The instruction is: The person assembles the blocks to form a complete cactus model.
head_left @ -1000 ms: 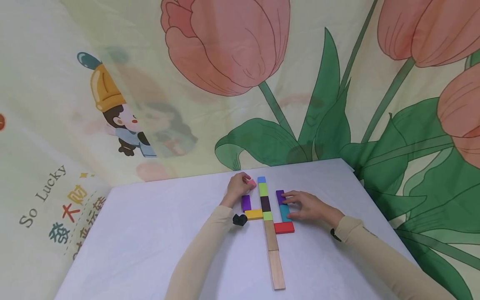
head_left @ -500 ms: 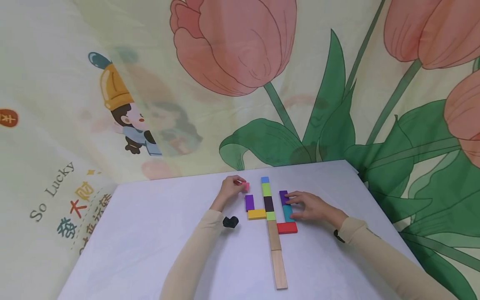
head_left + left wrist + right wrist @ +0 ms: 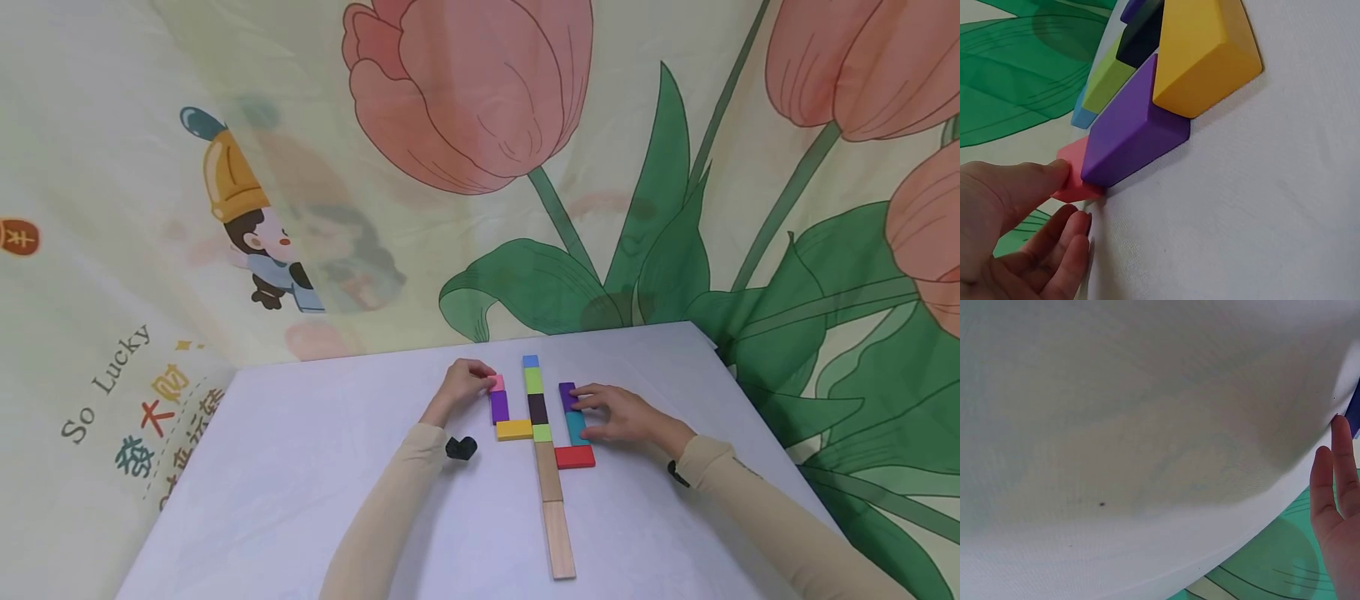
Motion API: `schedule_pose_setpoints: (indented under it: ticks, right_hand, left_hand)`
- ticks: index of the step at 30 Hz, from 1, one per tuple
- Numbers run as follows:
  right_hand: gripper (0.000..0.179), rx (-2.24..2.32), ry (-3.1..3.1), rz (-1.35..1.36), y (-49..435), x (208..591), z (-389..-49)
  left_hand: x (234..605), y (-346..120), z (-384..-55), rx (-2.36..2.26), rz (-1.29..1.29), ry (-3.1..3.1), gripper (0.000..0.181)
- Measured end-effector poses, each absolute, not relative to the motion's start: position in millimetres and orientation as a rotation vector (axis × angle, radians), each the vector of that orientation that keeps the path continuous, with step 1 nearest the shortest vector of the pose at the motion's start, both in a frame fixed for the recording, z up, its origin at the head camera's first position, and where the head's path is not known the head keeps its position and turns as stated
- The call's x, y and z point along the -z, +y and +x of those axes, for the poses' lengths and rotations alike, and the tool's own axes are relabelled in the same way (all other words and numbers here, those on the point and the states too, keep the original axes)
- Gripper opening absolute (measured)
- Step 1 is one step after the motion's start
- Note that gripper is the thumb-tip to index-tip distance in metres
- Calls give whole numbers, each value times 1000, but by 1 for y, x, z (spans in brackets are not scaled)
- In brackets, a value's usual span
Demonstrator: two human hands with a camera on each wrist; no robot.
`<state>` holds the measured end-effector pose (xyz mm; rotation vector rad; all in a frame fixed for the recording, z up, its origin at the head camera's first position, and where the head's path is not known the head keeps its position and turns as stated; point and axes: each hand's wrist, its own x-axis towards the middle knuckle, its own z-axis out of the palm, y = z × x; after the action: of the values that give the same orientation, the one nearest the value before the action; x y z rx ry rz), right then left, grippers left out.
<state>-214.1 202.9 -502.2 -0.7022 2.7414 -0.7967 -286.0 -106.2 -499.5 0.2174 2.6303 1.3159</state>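
Observation:
My left hand [image 3: 459, 388] pinches a small pink block [image 3: 497, 382] at the far end of a purple block [image 3: 499, 407]. In the left wrist view the thumb presses the pink block [image 3: 1075, 178], which meets the purple block's end [image 3: 1129, 134]; the other fingers are curled below it. A yellow block [image 3: 514, 430] joins that purple one to a central row. My right hand [image 3: 626, 414] has its fingertips at a second purple block [image 3: 566, 393] and its thumb by a teal block [image 3: 575, 427]. Those two lie in line above a red block [image 3: 575, 457].
Down the middle runs a row with a blue block [image 3: 531, 361], lime block [image 3: 533, 380], dark block [image 3: 537, 408] and plain wooden blocks [image 3: 548, 471]. A white cloth [image 3: 300, 483] covers the table. Behind it hangs a tulip-printed curtain [image 3: 472, 100].
My left hand first moved left with the pink block, then brought it nearer, up against the left purple block's far end. The right hand stays by the purple and teal blocks.

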Motion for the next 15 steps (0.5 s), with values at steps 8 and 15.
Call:
schedule_pose_setpoints:
  ticks: [8,15]
  right_hand:
    - [55,794,2737,-695,203,504,-214]
    - [54,798,2737,-692,204,502,-213]
  left_hand:
    - [500,-105,-285,-1253,226,2644,20]
    - [502,-105,-287,-1230,243,2650,20]
